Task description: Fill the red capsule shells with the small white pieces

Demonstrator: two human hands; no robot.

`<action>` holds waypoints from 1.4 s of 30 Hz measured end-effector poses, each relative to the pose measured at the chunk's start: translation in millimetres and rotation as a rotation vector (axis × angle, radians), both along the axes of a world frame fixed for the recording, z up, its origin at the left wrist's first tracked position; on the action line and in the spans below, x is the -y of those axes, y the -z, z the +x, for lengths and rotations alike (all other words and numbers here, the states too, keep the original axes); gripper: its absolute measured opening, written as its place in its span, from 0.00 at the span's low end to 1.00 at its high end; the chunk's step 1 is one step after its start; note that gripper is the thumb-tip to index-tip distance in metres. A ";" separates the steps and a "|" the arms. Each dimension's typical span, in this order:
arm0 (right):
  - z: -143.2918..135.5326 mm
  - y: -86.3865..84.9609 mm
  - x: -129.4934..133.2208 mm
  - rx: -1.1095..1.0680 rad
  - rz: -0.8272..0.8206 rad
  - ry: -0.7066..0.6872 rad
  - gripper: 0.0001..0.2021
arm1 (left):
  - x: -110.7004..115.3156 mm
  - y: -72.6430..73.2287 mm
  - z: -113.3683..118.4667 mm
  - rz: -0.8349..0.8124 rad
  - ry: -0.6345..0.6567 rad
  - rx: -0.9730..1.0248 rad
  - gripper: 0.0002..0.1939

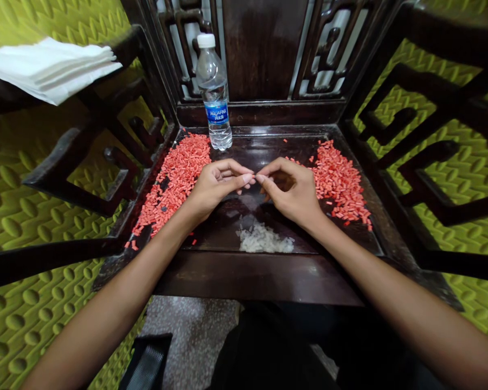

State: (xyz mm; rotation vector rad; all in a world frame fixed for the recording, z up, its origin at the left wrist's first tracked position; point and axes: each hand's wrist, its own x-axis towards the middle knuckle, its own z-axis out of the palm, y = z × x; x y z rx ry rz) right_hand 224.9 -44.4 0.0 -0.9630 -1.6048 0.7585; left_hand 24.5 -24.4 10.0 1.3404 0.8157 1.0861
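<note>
My left hand (222, 184) and my right hand (291, 187) meet above the middle of the dark wooden seat (211, 233). Both are closed in a pinch, with thumbs and forefingers almost touching. Whatever lies between the fingertips is too small to make out. Beside my left hand spreads a large heap of small red pieces (174, 173), like short tubes. Another heap of red pieces (339, 187) lies to the right of my right hand. Nearer the front edge, below the hands, is a small pile of whitish, translucent pieces (264, 239).
An upright Aquafina water bottle (218, 111) with a white cap stands behind the left heap. Folded white tissues (52, 67) rest on the left armrest. Carved dark wooden armrests (415, 124) and a backrest (264, 49) enclose the seat. Yellow-green textured material shows behind both sides.
</note>
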 end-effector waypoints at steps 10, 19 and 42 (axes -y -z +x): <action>-0.3 -5.2 2.9 0.056 0.107 0.028 0.09 | -1.0 2.0 1.2 0.004 0.023 0.006 0.17; -1.2 -2.8 3.1 0.018 0.046 0.013 0.10 | 0.2 1.9 2.1 0.003 0.038 0.016 0.16; -9.1 -6.3 1.5 -0.265 -0.210 -0.111 0.25 | 0.1 2.2 3.1 0.075 -0.028 0.006 0.17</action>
